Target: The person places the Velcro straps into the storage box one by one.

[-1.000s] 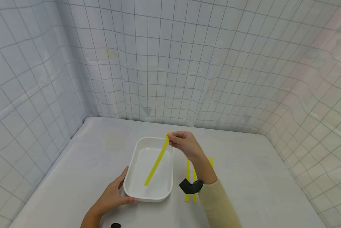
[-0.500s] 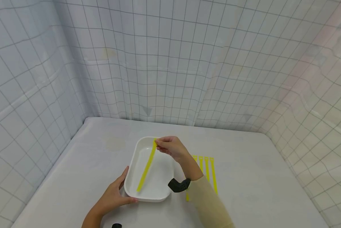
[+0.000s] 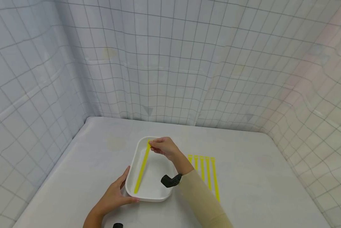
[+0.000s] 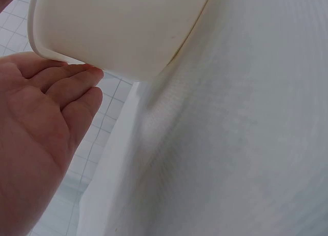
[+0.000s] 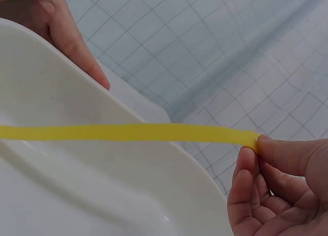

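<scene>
A long, flat yellow strip (image 3: 142,167) slants over the white tray (image 3: 159,199). My right hand (image 3: 165,147) pinches its far end between thumb and fingers. In the right wrist view, the yellow strip (image 5: 87,132) runs from the pinching fingers of the right hand (image 5: 279,187) across the tray's rim. At the tray's near left corner is my left hand (image 3: 112,197), thumb at the near rim and fingers along the left side. Its fairly straight fingers (image 4: 77,87) touch the outer wall of the tray (image 4: 118,36) in the left wrist view.
Several more yellow strips (image 3: 214,177) with squarish ends lie side by side right of the tray, partly behind the right sleeve (image 3: 203,199). A white cloth covers the table (image 3: 261,177). Gridded curtains (image 3: 170,63) enclose the back and sides. A black device (image 3: 170,180) sits on the right wrist.
My right hand has moved left and slightly down with the pinched strip, which now hangs over the tray's left part. More strips on the table show. The left hand has stayed put.
</scene>
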{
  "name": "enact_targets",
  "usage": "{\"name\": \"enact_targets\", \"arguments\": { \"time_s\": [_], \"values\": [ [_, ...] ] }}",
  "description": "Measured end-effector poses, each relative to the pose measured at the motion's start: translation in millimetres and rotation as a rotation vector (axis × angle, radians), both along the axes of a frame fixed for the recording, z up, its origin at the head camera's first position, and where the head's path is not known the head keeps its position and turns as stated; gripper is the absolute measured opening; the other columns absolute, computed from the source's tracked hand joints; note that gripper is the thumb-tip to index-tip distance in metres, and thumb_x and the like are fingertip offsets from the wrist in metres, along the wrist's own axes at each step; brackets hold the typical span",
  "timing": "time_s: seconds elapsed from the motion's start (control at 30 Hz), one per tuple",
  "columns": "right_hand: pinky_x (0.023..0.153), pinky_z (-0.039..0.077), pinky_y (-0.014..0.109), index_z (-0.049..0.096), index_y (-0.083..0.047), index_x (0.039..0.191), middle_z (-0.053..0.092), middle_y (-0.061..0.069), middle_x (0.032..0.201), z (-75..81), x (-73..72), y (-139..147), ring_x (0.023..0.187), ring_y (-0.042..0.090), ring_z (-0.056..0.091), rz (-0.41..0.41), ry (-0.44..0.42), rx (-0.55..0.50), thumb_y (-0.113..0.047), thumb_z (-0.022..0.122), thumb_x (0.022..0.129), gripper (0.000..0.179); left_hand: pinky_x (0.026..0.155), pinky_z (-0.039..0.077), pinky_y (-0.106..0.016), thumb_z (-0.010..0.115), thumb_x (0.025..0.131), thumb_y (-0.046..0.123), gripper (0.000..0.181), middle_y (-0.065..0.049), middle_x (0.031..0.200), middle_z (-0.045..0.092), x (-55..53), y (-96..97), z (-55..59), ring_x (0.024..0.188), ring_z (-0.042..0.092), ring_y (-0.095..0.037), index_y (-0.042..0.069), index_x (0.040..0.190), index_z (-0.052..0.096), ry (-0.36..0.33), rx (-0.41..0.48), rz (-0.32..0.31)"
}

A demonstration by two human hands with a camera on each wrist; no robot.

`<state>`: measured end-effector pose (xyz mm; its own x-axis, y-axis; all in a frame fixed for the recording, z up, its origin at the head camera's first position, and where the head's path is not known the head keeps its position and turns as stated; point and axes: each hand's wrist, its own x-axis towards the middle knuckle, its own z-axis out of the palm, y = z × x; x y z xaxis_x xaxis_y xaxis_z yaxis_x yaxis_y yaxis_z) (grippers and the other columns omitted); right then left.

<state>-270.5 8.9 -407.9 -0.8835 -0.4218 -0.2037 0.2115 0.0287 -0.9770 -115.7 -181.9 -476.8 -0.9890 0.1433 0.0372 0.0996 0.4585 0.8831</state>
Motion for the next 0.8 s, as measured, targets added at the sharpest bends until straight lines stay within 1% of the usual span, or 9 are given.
{"name": "enact_targets", "arguments": {
  "time_s": [0.07,0.17,0.37,0.43,0.67,0.8],
  "values": [
    [0.063,0.051,0.019,0.063,0.013,0.101,0.063,0.003,0.073,-1.5,-1.8,-1.1,0.065,0.010,0.059,-0.009,-0.006,0.008,-0.007,0.063,0.087,0.025,0.101,0.027,-0.045,0.087,0.058,0.032,0.116,-0.016,0.148,0.021,0.2,0.7,0.3,0.132,0.026,-0.032,0.002,0.146,0.017,0.006,0.002,-0.003],
    [0.062,0.051,0.019,0.064,0.012,0.099,0.062,0.004,0.072,-3.6,-3.2,-3.2,0.063,0.011,0.059,-0.022,-0.017,0.016,-0.007,0.064,0.086,0.023,0.101,0.026,-0.045,0.087,0.058,0.032,0.117,-0.016,0.148,0.020,0.6,0.9,0.1,0.132,0.025,-0.031,0.002,0.146,0.017,0.003,0.009,-0.002],
    [0.060,0.051,0.018,0.063,0.013,0.097,0.061,0.003,0.070,-11.0,-5.7,-8.3,0.060,0.009,0.057,-0.054,-0.032,0.042,-0.005,0.064,0.086,0.021,0.101,0.027,-0.034,0.087,0.058,0.032,0.116,-0.016,0.148,0.021,0.7,0.4,-0.1,0.132,0.026,-0.030,0.002,0.146,0.018,0.010,0.002,-0.004],
    [0.059,0.051,0.018,0.063,0.013,0.098,0.061,0.003,0.070,-13.0,-6.5,-9.6,0.059,0.009,0.057,-0.064,-0.037,0.047,-0.005,0.064,0.086,0.022,0.100,0.027,-0.033,0.087,0.057,0.032,0.116,-0.016,0.148,0.022,0.6,0.4,-0.3,0.132,0.027,-0.031,0.002,0.146,0.018,0.017,0.000,-0.003],
    [0.060,0.051,0.019,0.064,0.012,0.098,0.062,0.004,0.070,-18.1,-9.6,-12.6,0.059,0.010,0.058,-0.091,-0.063,0.072,-0.005,0.064,0.085,0.021,0.100,0.028,-0.040,0.087,0.058,0.032,0.116,-0.016,0.148,0.022,0.7,0.5,-0.4,0.131,0.028,-0.031,0.002,0.146,0.019,0.015,-0.006,0.001],
    [0.057,0.050,0.018,0.065,0.012,0.096,0.062,0.004,0.067,-21.4,-11.6,-15.4,0.057,0.009,0.058,-0.103,-0.074,0.083,-0.005,0.066,0.084,0.020,0.100,0.028,-0.044,0.087,0.057,0.032,0.116,-0.016,0.148,0.021,1.1,0.9,0.3,0.131,0.028,-0.032,0.003,0.146,0.019,0.005,-0.006,0.004]
  ]
}}
